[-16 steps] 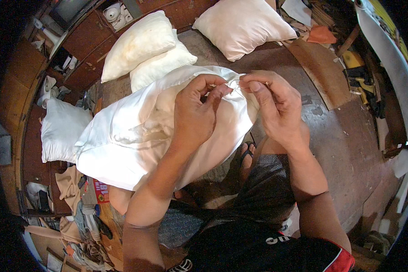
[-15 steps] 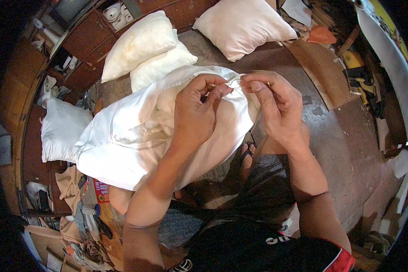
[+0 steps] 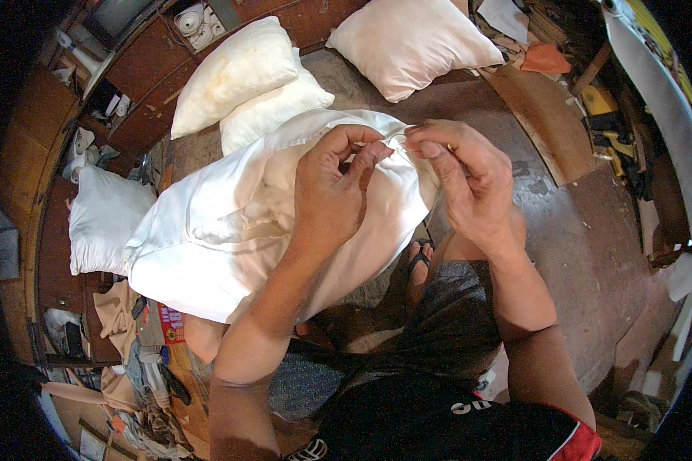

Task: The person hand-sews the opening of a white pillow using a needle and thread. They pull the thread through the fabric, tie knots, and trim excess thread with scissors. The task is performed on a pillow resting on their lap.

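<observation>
A large white satin cushion cover (image 3: 184, 269) lies across my lap, with pale fluffy filling (image 3: 252, 217) showing in its middle. Near its upper right edge, my left hand (image 3: 334, 188) pinches the white fabric with thumb and forefinger. Just beside it, my right hand (image 3: 469, 180) has thumb and forefinger closed on a thin curved strand (image 3: 398, 138); whether this is a needle or thread I cannot tell. The two sets of fingertips are a small gap apart.
Two cream pillows (image 3: 231, 73) are stacked beyond the cover, a pink-white pillow (image 3: 407, 42) at the back, another white one (image 3: 108, 223) at left. Wooden cabinets (image 3: 146, 69) line the back left; boards (image 3: 538, 115) and clutter lie right, cloths (image 3: 115, 323) lower left, on a worn floor (image 3: 584, 253).
My right fingertips have shifted slightly, and the thin strand between the hands looks a little different in shape. My left hand and the cover are almost unchanged.
</observation>
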The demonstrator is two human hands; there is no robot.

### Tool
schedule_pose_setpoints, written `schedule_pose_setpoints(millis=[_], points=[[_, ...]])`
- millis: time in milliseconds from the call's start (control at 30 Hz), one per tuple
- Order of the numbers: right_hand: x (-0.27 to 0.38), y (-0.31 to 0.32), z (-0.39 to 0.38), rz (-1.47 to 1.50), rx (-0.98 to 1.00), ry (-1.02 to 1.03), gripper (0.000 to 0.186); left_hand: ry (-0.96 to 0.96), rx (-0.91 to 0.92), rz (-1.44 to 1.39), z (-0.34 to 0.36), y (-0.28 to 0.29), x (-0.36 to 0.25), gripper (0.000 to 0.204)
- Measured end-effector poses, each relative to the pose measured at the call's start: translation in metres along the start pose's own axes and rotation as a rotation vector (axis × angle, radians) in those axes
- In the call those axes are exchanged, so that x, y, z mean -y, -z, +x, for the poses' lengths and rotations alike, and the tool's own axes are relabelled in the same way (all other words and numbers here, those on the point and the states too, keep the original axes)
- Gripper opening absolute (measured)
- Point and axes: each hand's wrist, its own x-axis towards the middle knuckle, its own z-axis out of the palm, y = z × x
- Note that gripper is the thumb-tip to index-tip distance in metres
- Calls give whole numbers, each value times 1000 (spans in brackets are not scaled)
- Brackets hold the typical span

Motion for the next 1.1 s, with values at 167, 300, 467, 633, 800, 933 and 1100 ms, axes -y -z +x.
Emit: schedule_pose_setpoints(millis=[167,300,467,633,800,933,1100], points=[[3,1,1,10,52,7,11,-8,-62,170,-2,-2,-8,5],[4,2,0,1,83,13,11,0,-57,168,-1,0,-5,6],[2,-1,-1,5,105,12,12,42,-15,89,0,3,2,9],[4,-3,-2,11,87,-64,11,56,-4,137,-1,1,0,10],[10,-6,-4,18,43,-165,11,66,-32,145,-3,-1,-6,10],[7,-10,-6,55,20,-179,11,51,-32,98,-2,-2,-1,9],[6,-13,-8,51,43,-147,11,59,-21,110,-2,-1,4,9]])
